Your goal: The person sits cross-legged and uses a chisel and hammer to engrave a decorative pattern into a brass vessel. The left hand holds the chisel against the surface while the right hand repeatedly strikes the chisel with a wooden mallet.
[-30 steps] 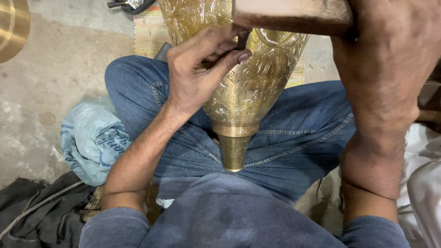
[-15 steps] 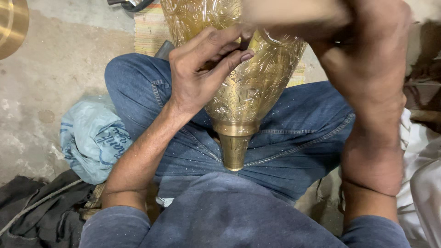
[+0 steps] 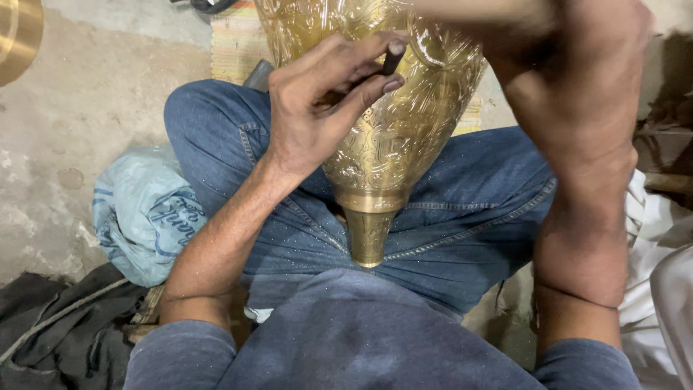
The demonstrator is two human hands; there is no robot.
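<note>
Brass vessel's top cut off; right hand's tool blurred, perhaps wooden

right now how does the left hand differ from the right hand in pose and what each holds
The left hand is sharp, fingers pinching a small dark punch against the engraved brass vessel. The right hand is raised higher, blurred, gripping a wooden handle. The left touches the vessel; the right hangs above it. Both wrists are bare.

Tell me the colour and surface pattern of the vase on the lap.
The vase is shiny gold-brass with engraved ornamental patterns, clearest in the head view.
</note>
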